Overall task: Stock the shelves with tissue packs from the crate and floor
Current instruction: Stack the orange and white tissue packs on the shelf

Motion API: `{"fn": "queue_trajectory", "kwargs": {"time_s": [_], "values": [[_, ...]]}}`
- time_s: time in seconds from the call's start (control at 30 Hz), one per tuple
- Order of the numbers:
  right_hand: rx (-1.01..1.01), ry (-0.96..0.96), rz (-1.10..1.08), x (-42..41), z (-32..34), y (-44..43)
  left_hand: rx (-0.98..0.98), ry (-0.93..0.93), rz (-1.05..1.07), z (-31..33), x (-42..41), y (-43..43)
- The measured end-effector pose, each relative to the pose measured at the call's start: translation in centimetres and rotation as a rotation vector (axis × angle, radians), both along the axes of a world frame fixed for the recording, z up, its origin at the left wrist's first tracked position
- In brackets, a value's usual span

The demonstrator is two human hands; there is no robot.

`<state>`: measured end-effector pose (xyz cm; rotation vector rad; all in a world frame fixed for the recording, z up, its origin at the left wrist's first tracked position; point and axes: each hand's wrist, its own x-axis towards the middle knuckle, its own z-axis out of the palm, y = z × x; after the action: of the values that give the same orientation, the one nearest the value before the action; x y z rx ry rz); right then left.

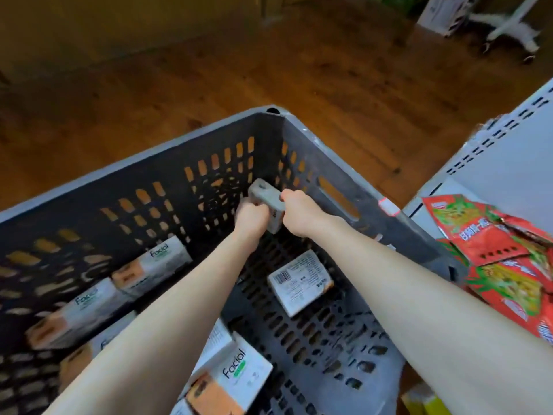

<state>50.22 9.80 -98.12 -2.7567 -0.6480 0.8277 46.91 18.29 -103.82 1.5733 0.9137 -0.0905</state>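
Head view: a dark grey slotted crate (314,139) fills the middle and lower left of the frame, standing on a wooden floor (269,55). Both bare forearms reach into it from the bottom edge.

Near the crate's far corner, just above centre, the two hands hold one grey pack (264,199) lifted clear of the crate's bottom and tilted. The left hand (253,218) grips its lower left end with the fingers curled under. The right hand (299,214) grips its right side, with its fingers mostly hidden behind the pack.

Lower in the crate, right of centre, a white barcode pack (299,281) lies flat on the slotted bottom, well apart from the others. Several Facial packs (167,259) with orange ends lie along the crate's left wall. More of them are piled at bottom centre, partly under the left forearm.

At the right edge, a white shelf (508,163) stands just beside the crate and carries red bags (493,244) heaped on one another. In the upper right corner, a white wheeled base (508,28) stands on the floor.
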Motion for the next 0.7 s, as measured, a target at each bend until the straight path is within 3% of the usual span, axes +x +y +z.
{"fn": "queue_trajectory", "kwargs": {"time_s": [0.23, 0.47, 0.7], "values": [[0.074, -0.015, -0.132, 0.1, -2.1, 1.4, -0.213, 0.082, 0.189, -1.5, 1.3, 0.3], [0.224, 0.206, -0.196, -1.2, -1.0, 1.3, -0.24, 0.114, 0.372, -1.4, -0.7, 1.2], [0.379, -0.063, -0.237, -2.0, 3.1, -0.7, -0.393, -0.103, 0.422, 3.5, -3.7, 1.3]]}}
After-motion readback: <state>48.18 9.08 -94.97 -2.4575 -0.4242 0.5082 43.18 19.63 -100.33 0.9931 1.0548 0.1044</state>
